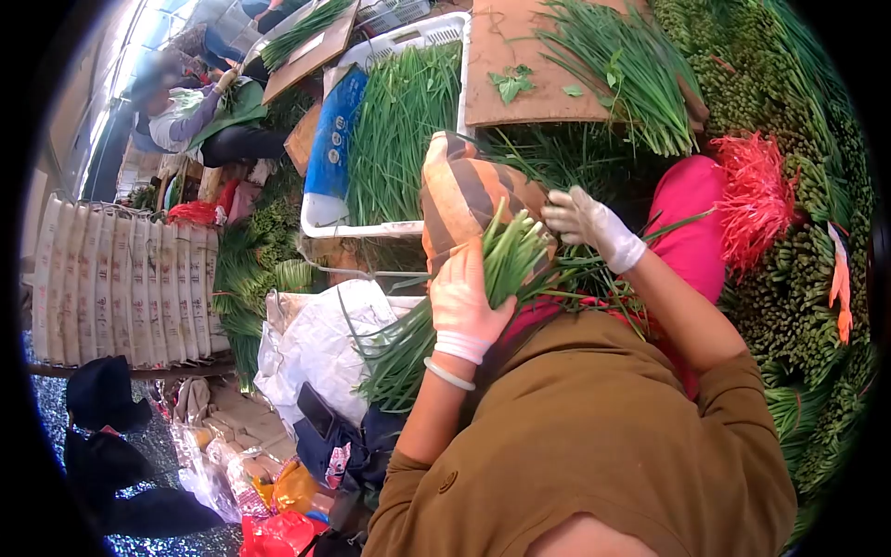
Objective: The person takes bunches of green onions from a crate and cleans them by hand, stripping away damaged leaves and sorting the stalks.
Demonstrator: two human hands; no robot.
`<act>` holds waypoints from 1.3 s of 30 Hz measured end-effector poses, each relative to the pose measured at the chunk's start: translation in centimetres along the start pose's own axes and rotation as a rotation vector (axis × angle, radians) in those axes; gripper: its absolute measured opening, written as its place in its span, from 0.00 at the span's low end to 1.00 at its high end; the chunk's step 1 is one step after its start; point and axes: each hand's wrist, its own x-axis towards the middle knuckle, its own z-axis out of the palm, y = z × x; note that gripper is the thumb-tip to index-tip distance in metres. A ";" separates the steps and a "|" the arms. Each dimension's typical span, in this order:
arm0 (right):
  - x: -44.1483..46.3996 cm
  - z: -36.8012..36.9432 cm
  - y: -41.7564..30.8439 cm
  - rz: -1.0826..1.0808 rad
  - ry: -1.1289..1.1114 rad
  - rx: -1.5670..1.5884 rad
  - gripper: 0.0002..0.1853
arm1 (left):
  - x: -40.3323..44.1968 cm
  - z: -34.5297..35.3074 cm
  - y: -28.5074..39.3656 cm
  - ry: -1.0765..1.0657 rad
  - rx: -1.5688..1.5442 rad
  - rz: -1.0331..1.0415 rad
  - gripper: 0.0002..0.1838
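Note:
My left hand (461,302), in a thin pale glove, is wrapped round a bunch of green chives (509,257). The cut stalk ends point up and away from me, and long leaves trail down at the left past my wrist. Just right of the stalk ends is my right hand (592,226), in a whitish glove, with its fingers curled together. What those fingers pinch, if anything, is too small to make out. Under the bunch lies an orange-and-brown striped cloth (457,200) over my knee. Loose leaves lie across my lap.
Ahead stands a white crate (408,227) full of chives, with a blue panel (341,139) inside. A wooden board (506,93) carries more chives (626,70). Red ties (754,200) hang at right before stacked green bundles (789,306). Another person (209,121) sits far left.

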 end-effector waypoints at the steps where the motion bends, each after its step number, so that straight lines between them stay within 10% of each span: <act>1: -1.0 -0.6 0.5 0.045 -0.040 -0.060 0.42 | 0.1 0.3 -0.6 0.021 -0.041 -0.031 0.53; 4: -3.0 1.1 2.0 0.149 -0.029 -0.226 0.32 | 0.7 0.5 -1.4 0.059 -0.116 -0.074 0.51; 9: -1.6 6.7 1.3 -0.392 -0.029 -0.647 0.29 | 0.4 0.6 -1.5 0.068 -0.142 -0.054 0.51; 13: -2.0 11.6 -1.2 -0.400 0.000 -0.542 0.26 | -0.5 -0.7 -1.5 0.145 -0.377 -0.093 0.51; 17: -1.2 14.5 -2.3 -0.278 -0.249 0.332 0.20 | 0.3 -2.1 1.1 0.157 -0.260 -0.036 0.51; 25: -3.1 14.8 -16.4 -0.723 -0.102 -0.063 0.15 | 2.0 -1.4 -0.5 0.325 -0.561 -0.123 0.37; 30: -5.4 11.7 -26.4 -0.950 -0.144 0.089 0.10 | -0.8 -2.4 -9.2 0.063 -0.656 -0.544 0.13; 36: -6.1 9.1 -31.3 -1.185 -0.018 -0.043 0.10 | -2.5 -4.6 -14.3 -0.213 -0.798 -0.680 0.13; 39: -4.9 6.9 -33.8 -1.146 0.137 -0.068 0.10 | 0.1 -6.2 -13.0 -0.285 -0.639 -0.403 0.19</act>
